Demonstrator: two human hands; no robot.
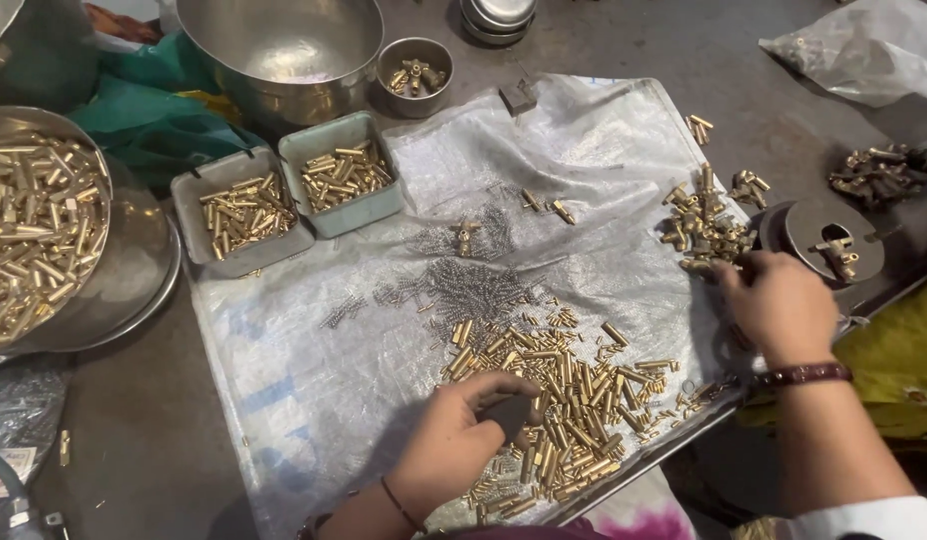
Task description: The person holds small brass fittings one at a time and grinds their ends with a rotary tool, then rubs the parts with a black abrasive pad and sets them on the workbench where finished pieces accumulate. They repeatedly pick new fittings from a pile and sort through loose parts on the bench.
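Observation:
My left hand (459,435) rests on a heap of small brass tubes (559,400) spread on a clear plastic sheet (314,370), its fingers curled over some of them. Whether it grips one is hidden. My right hand (779,305) reaches to the right edge of the sheet, fingertips touching a pile of assembled brass fittings (702,225). Small steel springs (464,285) lie scattered between the two piles.
Two grey trays of brass pins (246,212) (346,175) sit at the sheet's far left. A large steel dish of brass tubes (39,230) is at left, a steel bowl (284,50) behind. A round metal fixture (834,240) holds one fitting at right.

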